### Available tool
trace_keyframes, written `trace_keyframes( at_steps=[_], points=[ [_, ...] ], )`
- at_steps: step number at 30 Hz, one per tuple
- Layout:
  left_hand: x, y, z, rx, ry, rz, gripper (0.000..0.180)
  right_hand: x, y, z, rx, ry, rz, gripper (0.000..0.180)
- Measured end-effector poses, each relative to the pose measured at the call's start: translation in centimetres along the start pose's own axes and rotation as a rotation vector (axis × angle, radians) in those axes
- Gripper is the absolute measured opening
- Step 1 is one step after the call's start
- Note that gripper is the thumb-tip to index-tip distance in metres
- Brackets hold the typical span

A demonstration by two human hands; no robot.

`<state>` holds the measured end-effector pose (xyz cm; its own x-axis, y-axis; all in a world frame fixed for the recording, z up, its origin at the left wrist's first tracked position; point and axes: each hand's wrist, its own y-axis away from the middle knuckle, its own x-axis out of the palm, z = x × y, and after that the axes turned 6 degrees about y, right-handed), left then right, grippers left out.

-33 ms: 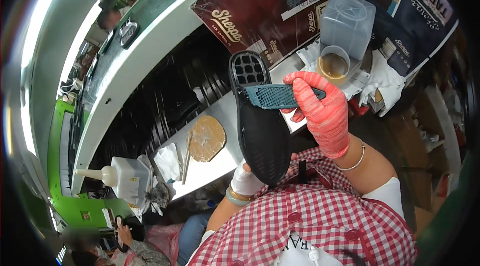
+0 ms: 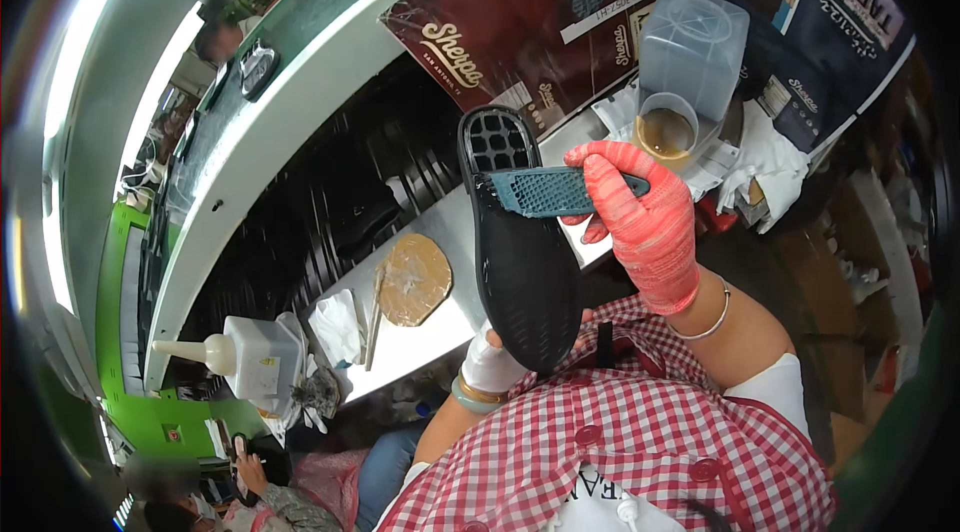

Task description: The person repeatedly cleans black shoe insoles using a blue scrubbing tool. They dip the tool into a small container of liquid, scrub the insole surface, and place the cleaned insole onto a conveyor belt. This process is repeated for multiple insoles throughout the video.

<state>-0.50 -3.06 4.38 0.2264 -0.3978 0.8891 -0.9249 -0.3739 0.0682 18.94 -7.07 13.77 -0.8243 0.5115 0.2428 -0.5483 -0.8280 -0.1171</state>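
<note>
Sole count: one black shoe sole (image 2: 525,262), held upright over the near edge of the white worktop (image 2: 430,337), tread side facing the camera, with a grid of open cells at its top end. One teal mesh strip (image 2: 545,190) lies across the sole just below that grid, touching it.

Hands: two. Right hand (image 2: 645,222), in a red knit glove, has its fingers curled shut on the right end of the teal strip and presses it against the sole. Left hand (image 2: 492,364), in a white glove, sits under the sole's lower end and is mostly hidden by it; it seems to carry the sole, but the finger position cannot be told. One bangle (image 2: 705,324) on the right wrist, two bands on the left wrist.

Worktop: a narrow white ledge running from lower left to upper right, with dark ribbed panelling (image 2: 330,192) behind it and a long green conveyor-like surface (image 2: 300,27) above that, carrying at least two dark objects. Brown printed cardboard (image 2: 520,22) stands at the far right end.

On the worktop: one tan flat insole-shaped piece (image 2: 412,277) near the middle, with one thin stick beside its left edge and crumpled white rags (image 2: 338,324) further left.

Containers: three. One white squeeze bottle (image 2: 255,352) with a nozzle pointing left, at the left end; contents not visible. One clear cup (image 2: 667,135) holding amber liquid, at the right end. One large translucent tub (image 2: 695,47) just behind the cup; contents cannot be told.
</note>
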Motion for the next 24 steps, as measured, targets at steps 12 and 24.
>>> trace_keyframes(
  at_steps=[12, 24],
  points=[
    [0.1, -0.1, 0.2, 0.040, -0.020, -0.080, 0.105, -0.1, 1.1, -0.2, 0.146, 0.096, 0.079, 0.021],
    [-0.9, -0.9, 0.2, 0.176, -0.027, -0.170, 0.088, 0.5, 2.9, -1.7, 0.279, 0.143, 0.131, 0.020]
  ],
)
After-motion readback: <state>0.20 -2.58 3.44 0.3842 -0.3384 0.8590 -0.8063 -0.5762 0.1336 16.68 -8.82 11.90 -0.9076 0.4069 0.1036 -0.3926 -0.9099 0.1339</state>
